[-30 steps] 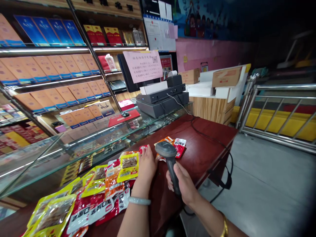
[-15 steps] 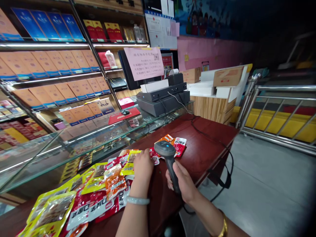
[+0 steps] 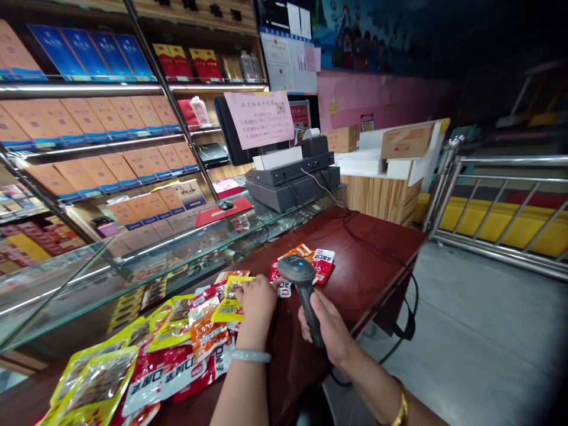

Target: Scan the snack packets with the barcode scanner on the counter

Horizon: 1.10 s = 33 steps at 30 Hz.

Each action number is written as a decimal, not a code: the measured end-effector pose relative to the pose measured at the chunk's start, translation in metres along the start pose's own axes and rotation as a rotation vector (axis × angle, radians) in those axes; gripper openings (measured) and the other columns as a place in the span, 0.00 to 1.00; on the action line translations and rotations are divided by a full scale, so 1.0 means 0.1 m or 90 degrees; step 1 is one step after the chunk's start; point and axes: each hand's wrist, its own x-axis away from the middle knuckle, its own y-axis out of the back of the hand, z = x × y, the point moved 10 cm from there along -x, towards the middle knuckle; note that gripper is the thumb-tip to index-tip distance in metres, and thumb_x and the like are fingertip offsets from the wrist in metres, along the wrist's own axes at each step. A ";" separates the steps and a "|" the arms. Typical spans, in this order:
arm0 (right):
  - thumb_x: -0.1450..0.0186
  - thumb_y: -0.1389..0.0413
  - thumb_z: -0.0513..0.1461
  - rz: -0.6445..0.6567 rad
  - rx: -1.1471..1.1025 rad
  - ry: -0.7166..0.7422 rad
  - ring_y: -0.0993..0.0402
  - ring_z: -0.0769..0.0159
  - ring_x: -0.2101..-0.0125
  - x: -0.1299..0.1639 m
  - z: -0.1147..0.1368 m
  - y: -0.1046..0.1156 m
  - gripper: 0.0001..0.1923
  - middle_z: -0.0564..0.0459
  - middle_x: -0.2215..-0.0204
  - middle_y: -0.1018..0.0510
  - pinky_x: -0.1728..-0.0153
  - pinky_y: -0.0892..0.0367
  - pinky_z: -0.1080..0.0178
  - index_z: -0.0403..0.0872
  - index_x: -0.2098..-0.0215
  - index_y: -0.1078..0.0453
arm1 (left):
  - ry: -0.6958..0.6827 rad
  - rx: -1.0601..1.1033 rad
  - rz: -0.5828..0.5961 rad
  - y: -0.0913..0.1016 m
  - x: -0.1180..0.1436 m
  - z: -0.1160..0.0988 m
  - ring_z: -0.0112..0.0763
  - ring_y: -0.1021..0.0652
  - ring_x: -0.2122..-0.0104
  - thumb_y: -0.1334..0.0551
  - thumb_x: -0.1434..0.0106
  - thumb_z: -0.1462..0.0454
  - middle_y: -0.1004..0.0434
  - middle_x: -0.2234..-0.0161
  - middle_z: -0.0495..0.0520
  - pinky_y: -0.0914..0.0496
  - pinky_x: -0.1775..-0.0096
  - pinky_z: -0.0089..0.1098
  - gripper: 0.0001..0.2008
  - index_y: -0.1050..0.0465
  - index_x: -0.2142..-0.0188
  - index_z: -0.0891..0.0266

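Inspector: Largest first. What carries the goods?

Clerk: A dark red table (image 3: 373,260), set against a glass display case (image 3: 133,260). A register unit (image 3: 293,177) stands at the far end.

Inspector: The goods themselves?

Clerk: Snack packets (image 3: 168,355) lie spread along the table's near left. A red packet (image 3: 323,263) lies apart, just beyond the scanner's head.

Inspector: The hands?

Clerk: The right hand (image 3: 331,331) is wrapped tight around the handle of a barcode scanner (image 3: 302,281), head aimed downward. The left hand (image 3: 257,299) is curled, fingers down on a yellow packet (image 3: 231,302), just left of the scanner.
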 end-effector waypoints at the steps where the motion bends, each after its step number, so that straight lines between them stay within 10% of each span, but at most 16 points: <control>1: 0.32 0.45 0.62 -0.002 -0.002 -0.002 0.42 0.76 0.86 0.00 0.00 0.00 0.26 0.63 0.81 0.34 0.84 0.44 0.71 0.49 0.69 0.40 | 0.000 0.003 -0.012 0.01 0.00 -0.03 0.59 0.25 0.43 0.46 0.31 0.49 0.20 0.50 0.73 0.37 0.45 0.52 0.25 0.25 0.51 0.68; 26: 0.33 0.45 0.63 -0.011 -0.009 0.009 0.43 0.76 0.86 0.01 0.04 -0.02 0.27 0.63 0.81 0.35 0.84 0.45 0.71 0.49 0.69 0.39 | 0.037 0.359 -0.078 0.03 -0.12 0.16 0.47 0.17 0.54 0.39 0.32 0.57 0.17 0.57 0.62 0.30 0.59 0.35 0.11 0.33 0.54 0.60; 33: 0.35 0.45 0.64 -0.007 -0.026 0.003 0.43 0.76 0.86 0.00 0.04 -0.03 0.28 0.63 0.80 0.34 0.84 0.45 0.71 0.49 0.67 0.39 | -0.098 0.562 0.043 -0.22 -0.18 -0.35 0.38 0.17 0.61 0.40 0.38 0.69 0.15 0.57 0.58 0.25 0.57 0.35 0.13 0.26 0.53 0.62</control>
